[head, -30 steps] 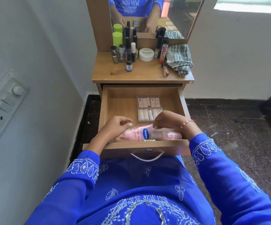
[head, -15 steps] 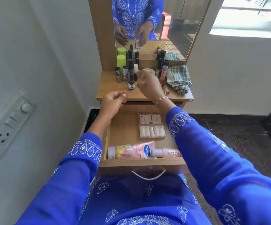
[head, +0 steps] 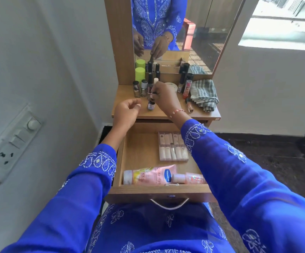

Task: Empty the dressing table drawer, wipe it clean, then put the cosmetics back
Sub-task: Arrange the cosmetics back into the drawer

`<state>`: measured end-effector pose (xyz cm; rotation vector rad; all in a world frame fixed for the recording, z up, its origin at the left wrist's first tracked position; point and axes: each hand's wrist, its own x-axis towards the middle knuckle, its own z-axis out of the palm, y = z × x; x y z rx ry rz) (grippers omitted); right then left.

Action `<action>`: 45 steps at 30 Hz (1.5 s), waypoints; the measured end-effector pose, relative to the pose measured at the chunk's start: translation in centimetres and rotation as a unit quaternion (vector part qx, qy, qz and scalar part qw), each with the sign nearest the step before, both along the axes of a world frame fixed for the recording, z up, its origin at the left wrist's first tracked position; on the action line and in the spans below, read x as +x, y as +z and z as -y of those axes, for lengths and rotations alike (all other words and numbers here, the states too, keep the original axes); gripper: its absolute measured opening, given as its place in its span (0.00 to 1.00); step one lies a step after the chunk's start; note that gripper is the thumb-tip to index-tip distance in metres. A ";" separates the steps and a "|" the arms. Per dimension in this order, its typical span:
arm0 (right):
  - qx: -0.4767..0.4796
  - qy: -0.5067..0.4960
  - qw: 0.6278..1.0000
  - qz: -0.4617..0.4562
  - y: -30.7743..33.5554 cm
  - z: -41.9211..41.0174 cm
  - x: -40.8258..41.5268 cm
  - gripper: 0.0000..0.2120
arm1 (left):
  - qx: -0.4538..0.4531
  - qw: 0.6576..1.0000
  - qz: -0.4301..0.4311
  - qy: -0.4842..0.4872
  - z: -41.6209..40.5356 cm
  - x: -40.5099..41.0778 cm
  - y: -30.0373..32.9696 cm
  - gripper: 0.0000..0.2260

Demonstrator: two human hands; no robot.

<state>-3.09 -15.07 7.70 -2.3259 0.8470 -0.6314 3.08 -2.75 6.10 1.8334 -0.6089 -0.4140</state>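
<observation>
The wooden drawer [head: 159, 191] stands pulled out below the tabletop [head: 129, 111]. Inside lie a clear case of small tubes [head: 171, 146], a pink Vaseline tube [head: 148, 175] and a small pink bottle [head: 188, 178] along the front. My right hand [head: 163, 96] pinches the cap of a small dark nail polish bottle [head: 150, 105] standing on the tabletop. My left hand [head: 127, 109] hovers just left of it, fingers loosely curled, holding nothing. More small bottles [head: 140, 88] stand in a row behind.
A green-capped bottle [head: 140, 73], a white jar [head: 171, 85], lipsticks [head: 186, 86] and a folded striped cloth [head: 203, 93] sit by the mirror [head: 184, 33]. A wall with a switchboard [head: 11, 141] is close on the left. Dark floor lies to the right.
Both hands left the pink tube in the drawer and rose to the tabletop. My right hand moved left and took hold of the small dark bottle's cap.
</observation>
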 end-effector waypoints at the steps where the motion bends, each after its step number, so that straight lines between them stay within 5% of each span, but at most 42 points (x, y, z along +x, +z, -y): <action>1: 0.024 -0.003 0.999 0.023 -0.1 -0.2 -0.3 0.03 | 0.009 1.000 0.026 -0.003 0.0 -0.1 0.1 0.11; 16: 0.160 -0.004 0.984 0.081 0.1 -2.0 -1.2 0.05 | 0.046 0.994 0.084 -0.048 0.0 -1.2 -0.6 0.12; 19: 0.104 -0.015 0.993 0.045 0.6 -0.7 -0.1 0.05 | 0.051 0.997 0.052 -0.021 0.0 -0.6 -0.8 0.13; 24: -0.016 0.008 0.992 -0.124 0.6 1.1 1.5 0.25 | 0.002 0.999 -0.039 0.022 -0.6 0.1 -1.3 0.13; 28: -0.047 0.013 0.985 -0.164 0.0 1.6 2.4 0.24 | -0.023 0.997 -0.064 0.031 -1.0 0.5 -1.6 0.06; 37: -0.058 -0.001 0.994 -0.097 -0.3 1.1 2.4 0.14 | -0.048 0.993 -0.092 0.054 -1.2 0.4 -3.0 0.08; 45: 0.111 -0.044 0.981 0.156 -2.6 -4.1 -2.4 0.10 | -0.073 0.988 0.004 0.137 -4.1 -1.8 -6.1 0.11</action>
